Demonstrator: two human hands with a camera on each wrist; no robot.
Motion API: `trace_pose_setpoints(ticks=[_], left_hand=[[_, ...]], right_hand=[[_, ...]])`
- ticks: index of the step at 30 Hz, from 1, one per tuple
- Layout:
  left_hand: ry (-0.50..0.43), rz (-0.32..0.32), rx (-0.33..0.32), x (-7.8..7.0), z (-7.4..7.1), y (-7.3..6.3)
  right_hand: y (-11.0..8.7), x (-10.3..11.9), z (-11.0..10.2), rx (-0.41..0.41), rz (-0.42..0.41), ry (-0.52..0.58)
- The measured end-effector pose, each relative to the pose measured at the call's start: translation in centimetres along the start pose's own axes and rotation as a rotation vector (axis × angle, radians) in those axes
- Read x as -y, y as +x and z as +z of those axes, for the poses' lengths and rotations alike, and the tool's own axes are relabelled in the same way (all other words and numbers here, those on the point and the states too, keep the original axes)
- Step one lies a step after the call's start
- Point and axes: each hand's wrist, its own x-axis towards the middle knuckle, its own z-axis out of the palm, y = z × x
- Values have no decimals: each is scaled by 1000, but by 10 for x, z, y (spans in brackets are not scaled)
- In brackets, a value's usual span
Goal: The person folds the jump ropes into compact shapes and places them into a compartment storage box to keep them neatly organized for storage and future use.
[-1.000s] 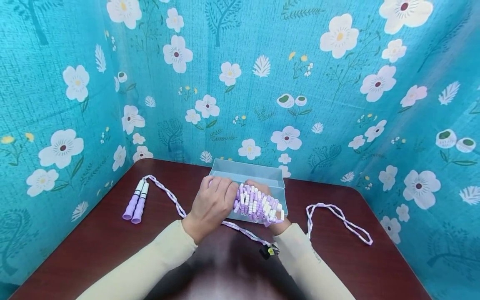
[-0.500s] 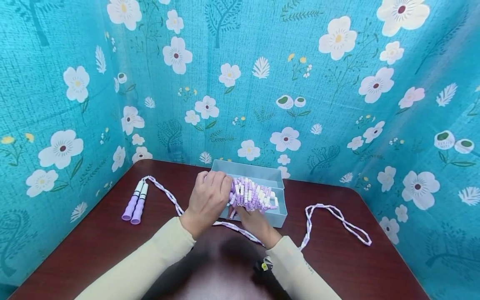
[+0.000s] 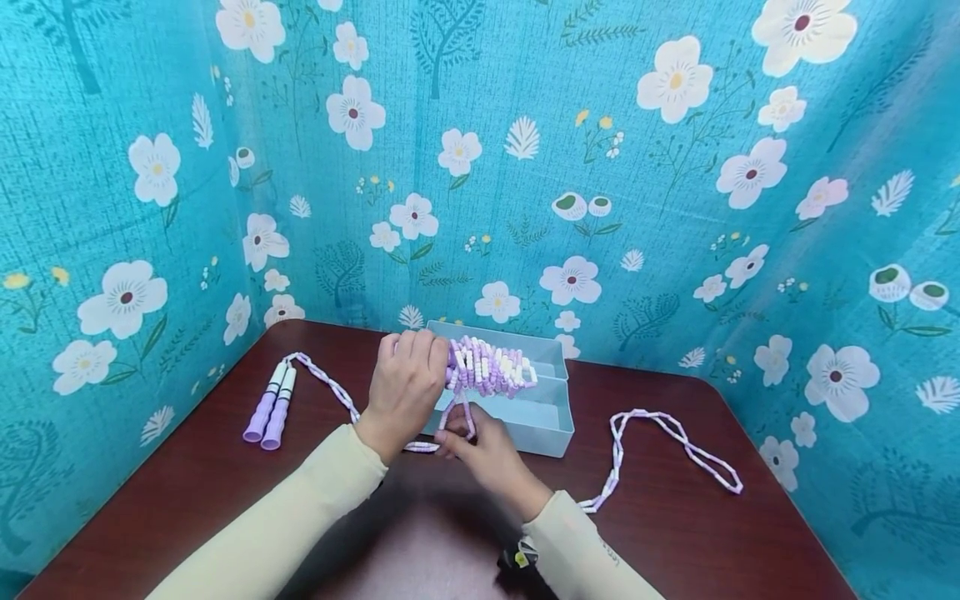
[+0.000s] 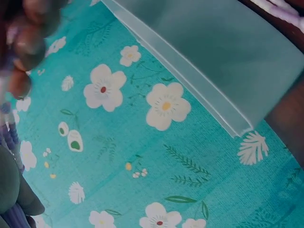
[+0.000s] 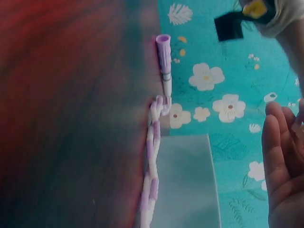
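Observation:
My left hand (image 3: 408, 387) grips one end of a thickly wound purple-and-white beaded jump rope (image 3: 491, 368), held up over the pale blue box (image 3: 551, 429). Just below that bundle, my right hand (image 3: 491, 454) pinches a short loop of beaded strand hanging from it. A second beaded jump rope lies on the table, its two purple handles (image 3: 270, 408) side by side at the left. Its doubled cord passes in front of the box and ends in a loop (image 3: 678, 425) at the right. Left fingers show only partly at the left wrist view's edge.
The open box stands near the back of the dark red table (image 3: 337, 517), against a turquoise flowered cloth (image 3: 480, 208). More of the cloth hangs along the left and right sides. A small black device (image 3: 517, 557) sits at the right cuff.
My right hand has gone from behind the wound bundle down and left to below it, where it now pinches a loop. The left hand and bundle have shifted slightly left.

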Motion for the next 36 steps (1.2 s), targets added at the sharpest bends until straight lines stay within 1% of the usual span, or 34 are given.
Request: trace_pose_setpoints(ticks=[3, 5, 8, 11, 13, 14, 16, 18, 21, 24, 25, 27, 32, 36], left_hand=[[49, -15, 36, 3, 3, -2], [74, -21, 45, 5, 6, -3], [92, -35, 59, 7, 10, -6], [103, -56, 67, 10, 13, -6], [104, -69, 75, 11, 13, -6], [107, -74, 78, 11, 13, -6], [109, -78, 81, 11, 14, -6], [105, -77, 91, 10, 15, -7], [99, -74, 108, 9, 16, -8], [89, -67, 116, 6, 18, -11], [88, -62, 114, 6, 18, -12], [83, -49, 112, 5, 19, -15], [93, -18, 128, 1, 21, -19], [83, 12, 135, -3, 21, -22]], right_hand=[[-4, 5, 3, -22, -6, 16], [-7, 10, 5, -44, -17, 5], [-11, 18, 7, -109, -48, -24], [-11, 15, 9, -199, -67, -2], [-11, 12, 9, -249, -74, 60], [-11, 8, 8, -265, -80, 82], [-10, 3, 7, -274, -124, 70], [-9, 1, 4, -272, -200, -12], [-7, 1, 0, -243, -331, -216], [-4, 5, -4, -204, -432, -389], [-3, 6, -6, -190, -456, -432], [-1, 11, -10, -187, -512, -522], [6, 21, -26, -245, -636, -712], [11, 27, -38, -236, -702, -836]])
